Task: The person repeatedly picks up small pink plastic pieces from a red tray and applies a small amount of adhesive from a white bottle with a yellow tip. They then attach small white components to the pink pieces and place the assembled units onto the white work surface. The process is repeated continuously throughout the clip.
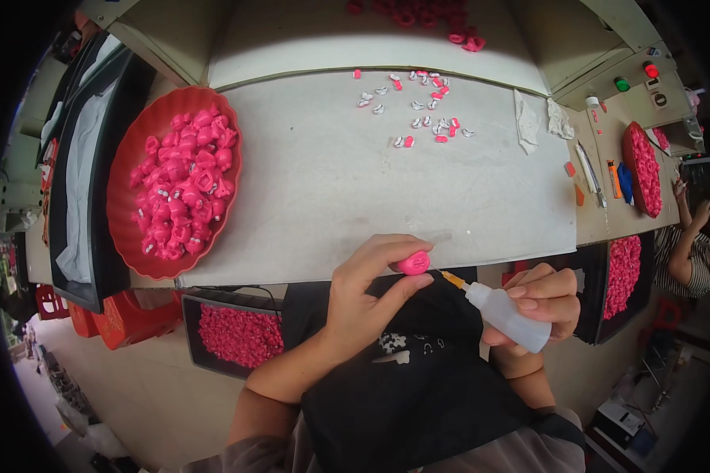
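Between the thumb and fingers of my left hand [371,288] is a small round pink plastic piece [415,264]. My right hand [546,303] is wrapped round a translucent white squeeze bottle [506,314], tilted up to the left. Its thin needle tip, on an orange-yellow base [454,279], points at the pink piece and comes very close to it; whether they touch I cannot tell. Both hands are over the worktable's [308,205] front edge. Farther back on the table lie several tiny white and pink parts [427,121].
A red scalloped bowl [122,213] of pink pieces stands at the left, beside a black tray [75,260]. Crates of pink parts [241,335] sit below the table. White tissues [527,122], tools [590,175] and another red bowl [631,169] are at the right. A person [686,252] works far right.
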`<state>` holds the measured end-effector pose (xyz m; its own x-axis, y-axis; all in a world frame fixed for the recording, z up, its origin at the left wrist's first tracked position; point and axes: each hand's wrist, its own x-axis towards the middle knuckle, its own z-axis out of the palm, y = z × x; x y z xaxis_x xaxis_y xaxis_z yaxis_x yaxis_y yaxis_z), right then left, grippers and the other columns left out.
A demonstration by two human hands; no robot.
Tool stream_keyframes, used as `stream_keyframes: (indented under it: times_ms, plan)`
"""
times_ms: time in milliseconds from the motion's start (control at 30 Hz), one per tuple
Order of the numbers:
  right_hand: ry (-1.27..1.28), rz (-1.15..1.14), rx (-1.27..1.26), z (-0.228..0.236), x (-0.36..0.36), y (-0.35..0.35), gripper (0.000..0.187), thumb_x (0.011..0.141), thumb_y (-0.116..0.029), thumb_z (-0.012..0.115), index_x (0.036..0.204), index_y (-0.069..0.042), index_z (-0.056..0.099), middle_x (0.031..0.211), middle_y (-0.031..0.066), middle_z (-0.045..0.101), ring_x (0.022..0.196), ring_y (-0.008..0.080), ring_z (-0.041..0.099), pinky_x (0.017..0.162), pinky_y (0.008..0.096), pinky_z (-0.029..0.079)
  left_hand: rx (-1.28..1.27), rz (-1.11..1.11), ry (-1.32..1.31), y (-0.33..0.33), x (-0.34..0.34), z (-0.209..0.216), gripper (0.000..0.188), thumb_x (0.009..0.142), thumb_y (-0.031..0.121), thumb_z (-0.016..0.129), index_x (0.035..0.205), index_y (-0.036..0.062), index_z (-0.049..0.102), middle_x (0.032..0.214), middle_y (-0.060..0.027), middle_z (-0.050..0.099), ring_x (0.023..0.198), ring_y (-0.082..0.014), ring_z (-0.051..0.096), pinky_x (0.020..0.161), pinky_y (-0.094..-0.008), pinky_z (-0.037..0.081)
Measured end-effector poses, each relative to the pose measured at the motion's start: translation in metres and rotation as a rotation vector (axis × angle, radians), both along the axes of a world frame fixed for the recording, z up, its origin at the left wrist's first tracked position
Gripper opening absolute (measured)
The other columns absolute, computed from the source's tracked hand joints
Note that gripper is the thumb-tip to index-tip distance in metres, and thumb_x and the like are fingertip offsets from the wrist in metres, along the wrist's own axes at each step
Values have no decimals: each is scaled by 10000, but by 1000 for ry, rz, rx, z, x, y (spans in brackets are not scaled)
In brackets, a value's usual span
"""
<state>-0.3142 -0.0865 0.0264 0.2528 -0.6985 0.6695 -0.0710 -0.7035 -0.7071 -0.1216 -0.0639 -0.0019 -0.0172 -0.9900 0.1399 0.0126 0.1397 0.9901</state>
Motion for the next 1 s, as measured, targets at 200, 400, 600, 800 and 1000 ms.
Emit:
stream_keyframes:
  times_ms: [200, 400, 600, 800, 1000]
  plan:
    - [66, -88, -69, -4, 8, 2, 467, 574, -303, 822, 833, -92, 495, 786, 32, 488, 593, 102, 473, 494, 191, 420, -30, 10, -17, 1, 0, 2, 283, 710, -29, 671, 982, -14, 599, 1000, -121, 592, 924, -184, 563, 816, -277, 441]
    - [171, -66, -91, 1, 6, 4, 475, 573, -307, 823, 840, -96, 493, 785, 30, 486, 603, 107, 473, 493, 197, 425, -76, 60, -86, 1, -1, 1, 265, 705, -23, 672, 962, -2, 610, 995, -128, 601, 905, -198, 579, 795, -280, 456]
    - [96, -60, -49, 0, 8, 4, 472, 583, -297, 821, 845, -91, 487, 789, 39, 481, 601, 107, 468, 494, 197, 427, -114, 41, -102, -1, -1, -1, 271, 717, -20, 660, 983, 5, 612, 996, -126, 586, 808, -186, 592, 717, -267, 486]
    - [96, -44, -62, -1, 8, 6, 470, 585, -294, 820, 846, -89, 488, 792, 42, 482, 606, 110, 476, 498, 196, 432, -122, 35, -100, 1, -1, -2, 274, 717, -16, 663, 985, 6, 610, 981, -121, 590, 804, -186, 591, 715, -268, 480]
    - [148, 3, -65, 0, 6, 3, 468, 578, -287, 826, 836, -82, 493, 782, 45, 489, 600, 110, 481, 505, 195, 436, -77, 7, -96, 2, 0, -1, 266, 720, -24, 654, 981, -4, 604, 1001, -122, 595, 879, -199, 581, 777, -280, 463]
